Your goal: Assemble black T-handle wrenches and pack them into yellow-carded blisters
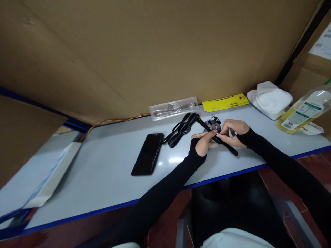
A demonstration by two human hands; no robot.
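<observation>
My left hand (203, 143) is closed on a long black two-handled tool (229, 148) that lies slantwise above the table. My right hand (234, 132) meets it from the right, its thumb and fingers pinched at the middle of the tool; what they pinch is too small to make out. Small metal parts (214, 122) lie just beyond the fingers. To the left of my hands are more black handled tools (183, 130), side by side, and a black phone (148, 154) lying flat.
A clear plastic package (173, 108) and a yellow card (225, 102) lie along the cardboard wall. On the right are a white cloth bundle (270, 98) and a bottle of yellow liquid (301, 112). A pale flat piece (55, 172) stands at the left. The blue table edge runs in front.
</observation>
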